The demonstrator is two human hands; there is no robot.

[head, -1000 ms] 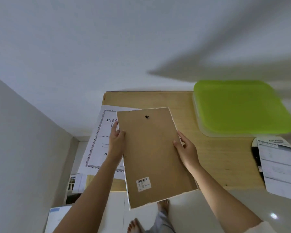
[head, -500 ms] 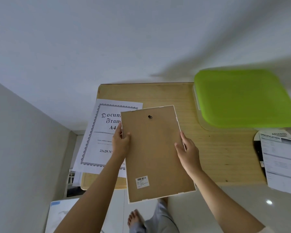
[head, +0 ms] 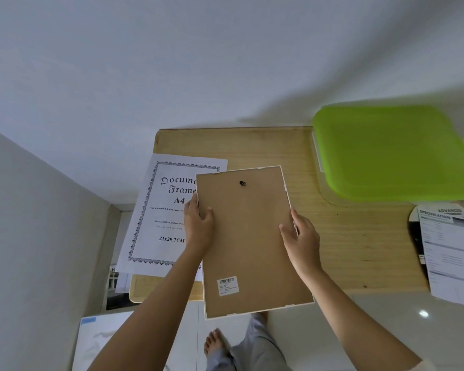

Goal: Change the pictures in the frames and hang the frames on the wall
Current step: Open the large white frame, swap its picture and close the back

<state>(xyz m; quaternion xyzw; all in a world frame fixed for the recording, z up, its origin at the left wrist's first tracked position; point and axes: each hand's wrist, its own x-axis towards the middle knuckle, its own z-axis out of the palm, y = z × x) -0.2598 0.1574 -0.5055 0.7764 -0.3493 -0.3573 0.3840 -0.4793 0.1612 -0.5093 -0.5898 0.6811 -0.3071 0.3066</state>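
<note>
Light wooden table (head: 252, 145), rounded corners, set against the white wall at 12 o'clock. At 9 o'clock, lying flat, a printed sheet (head: 166, 210) reading "Document Frame A4", overhanging the left edge. At 2 o'clock, a pale box with a green lid (head: 391, 153). At 4 o'clock, a specification sheet (head: 450, 253) atop a dark object (head: 414, 236), jutting past the near edge.

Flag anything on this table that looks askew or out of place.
The printed insert sheet lies tilted and overhangs the wooden table's left edge. At right, a specification sheet overhangs the near edge too. The frame, held by the left hand and right hand, shows no damage.
</note>
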